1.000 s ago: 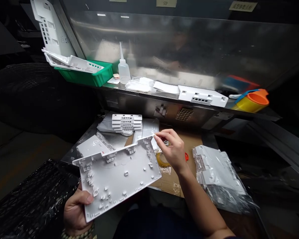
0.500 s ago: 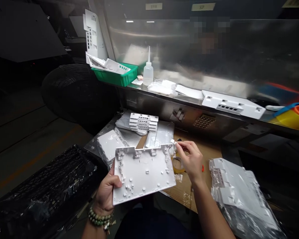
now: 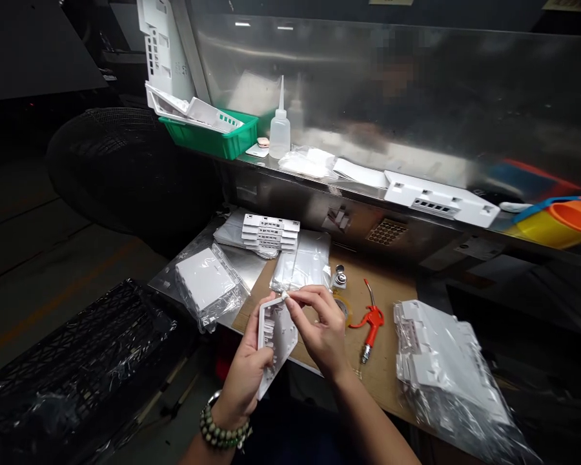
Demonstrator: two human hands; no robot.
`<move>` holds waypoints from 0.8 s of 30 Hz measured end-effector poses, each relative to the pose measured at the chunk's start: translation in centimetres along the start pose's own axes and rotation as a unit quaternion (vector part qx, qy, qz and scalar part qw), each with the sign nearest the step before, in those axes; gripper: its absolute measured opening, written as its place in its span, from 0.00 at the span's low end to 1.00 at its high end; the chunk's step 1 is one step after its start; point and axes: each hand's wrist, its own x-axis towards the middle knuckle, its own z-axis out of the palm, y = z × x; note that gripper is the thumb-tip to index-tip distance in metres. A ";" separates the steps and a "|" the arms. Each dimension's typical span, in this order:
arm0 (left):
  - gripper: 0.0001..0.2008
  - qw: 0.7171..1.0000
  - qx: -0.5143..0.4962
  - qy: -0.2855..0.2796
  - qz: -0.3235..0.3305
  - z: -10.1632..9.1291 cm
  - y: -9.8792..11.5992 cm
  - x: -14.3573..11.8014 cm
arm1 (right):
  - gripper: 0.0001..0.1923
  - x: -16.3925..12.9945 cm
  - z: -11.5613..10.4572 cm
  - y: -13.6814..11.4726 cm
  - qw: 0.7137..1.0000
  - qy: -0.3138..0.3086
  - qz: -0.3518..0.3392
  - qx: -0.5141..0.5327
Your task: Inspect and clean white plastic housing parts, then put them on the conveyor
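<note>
My left hand (image 3: pixel 242 371) is closed around a white plastic housing panel (image 3: pixel 285 336). The panel is tilted almost edge-on, and its inner side with small ribs and clips faces right. At its upper edge, my right hand (image 3: pixel 323 332) pinches a small white wad (image 3: pixel 285 295) between thumb and fingertips. The wad touches the panel's top corner; whether it is tissue or cloth I cannot make out. Just behind the right hand a roll of yellow tape (image 3: pixel 343 309) is partly hidden. A red air blow gun (image 3: pixel 372 320) lies on the cardboard (image 3: pixel 392 381) to the right.
Bagged white panels lie at left (image 3: pixel 206 278) and right (image 3: pixel 458 361). Behind my hands sit stacked white panels (image 3: pixel 271 232) and plastic bags (image 3: pixel 303 258). The shelf bears a green bin (image 3: pixel 208 139), a squeeze bottle (image 3: pixel 279 132) and another white panel (image 3: pixel 440 200).
The panel has turned from nearly face-on to nearly edge-on. My right hand has moved left with the wad along the panel's top edge, uncovering the blow gun. The view has shifted slightly.
</note>
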 end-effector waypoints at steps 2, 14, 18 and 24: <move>0.47 1.000 0.023 -0.003 0.012 -0.2 -0.3 0.2 | 0.06 -0.2 -0.1 0.1 1.000 0.001 -0.010 -0.008; 0.57 0.991 -0.082 0.088 -0.057 -3.2 1.2 1.0 | 0.18 -5.6 -6.3 20.3 0.906 0.016 0.259 -0.336; 0.54 0.985 -0.152 0.059 -0.062 -4.6 2.4 1.0 | 0.16 -7.3 -7.7 24.1 0.865 -0.018 0.324 -0.383; 0.46 0.968 -0.215 0.074 -0.102 -5.2 3.6 0.5 | 0.25 -10.1 -11.7 24.3 0.796 0.029 0.413 -0.441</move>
